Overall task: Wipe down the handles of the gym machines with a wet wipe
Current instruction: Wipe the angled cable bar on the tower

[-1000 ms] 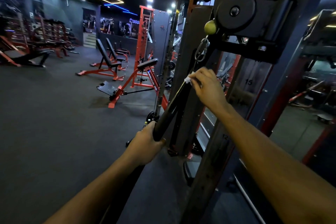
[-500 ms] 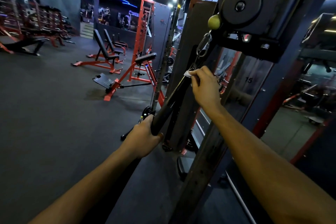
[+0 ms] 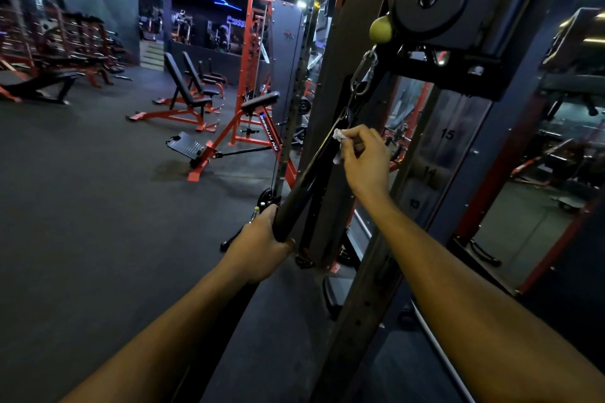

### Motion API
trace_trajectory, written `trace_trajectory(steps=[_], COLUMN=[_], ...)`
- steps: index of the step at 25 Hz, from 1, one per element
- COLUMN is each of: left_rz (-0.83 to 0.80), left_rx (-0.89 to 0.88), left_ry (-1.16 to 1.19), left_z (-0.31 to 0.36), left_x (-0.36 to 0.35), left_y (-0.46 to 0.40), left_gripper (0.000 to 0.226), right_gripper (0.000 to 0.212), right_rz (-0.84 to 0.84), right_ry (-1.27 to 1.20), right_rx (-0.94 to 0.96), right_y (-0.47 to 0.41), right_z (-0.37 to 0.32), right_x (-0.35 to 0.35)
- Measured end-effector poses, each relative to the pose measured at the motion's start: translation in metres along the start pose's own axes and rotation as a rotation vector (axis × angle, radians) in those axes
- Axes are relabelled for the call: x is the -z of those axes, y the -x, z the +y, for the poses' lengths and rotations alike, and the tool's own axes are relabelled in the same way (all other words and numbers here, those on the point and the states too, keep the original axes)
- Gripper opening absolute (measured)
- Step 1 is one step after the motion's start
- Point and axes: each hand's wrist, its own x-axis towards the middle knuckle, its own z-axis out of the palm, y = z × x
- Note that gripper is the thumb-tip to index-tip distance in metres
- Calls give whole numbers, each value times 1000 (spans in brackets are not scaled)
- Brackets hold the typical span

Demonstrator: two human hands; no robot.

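A long black bar handle [image 3: 311,180] hangs slanted from a steel carabiner [image 3: 362,75] under the cable machine's pulley. My left hand [image 3: 262,244] grips the bar's lower end. My right hand [image 3: 365,157] holds a crumpled white wet wipe [image 3: 339,144] against the bar's upper part, just below the carabiner. Most of the wipe is hidden under my fingers.
The cable machine's upright post [image 3: 376,265] and weight stack with numbers [image 3: 447,134] stand right in front of me. A yellow stopper ball [image 3: 380,30] sits under the pulley. Red benches [image 3: 183,101] and a red rack [image 3: 258,52] stand across the dark rubber floor to the left.
My right hand with the wipe has slid a little down the bar from its top end. My left hand keeps its hold on the lower end.
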Motion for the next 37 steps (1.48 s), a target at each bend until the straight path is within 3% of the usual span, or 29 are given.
trace_trajectory(steps=[2, 6, 9, 20, 26, 28, 37], left_rz=[7, 20, 22, -82, -125, -140, -176], left_rx=[7, 14, 14, -23, -20, -30, -96], left_ry=[32, 7, 11, 80, 169, 199, 181], left_z=[-2, -4, -4, -12, -21, -21, -37], left_x=[1, -3, -7, 13, 7, 7, 20], left_y=[-1, -2, -2, -3, -3, -4, -16], left_gripper=[31, 26, 26, 32, 28, 26, 29], right_gripper=[11, 11, 16, 16, 14, 12, 21], right_rz=[-45, 44, -25, -285, 6, 62, 38], right_ry=[38, 94, 202, 251, 337, 331, 161], right_rx=[41, 35, 62, 152, -93, -96, -199], right_y=[0, -35, -38, 7, -49, -47, 6], right_z=[0, -7, -9, -33, -35, -39, -48], right_x=[7, 18, 9, 9, -2, -6, -20])
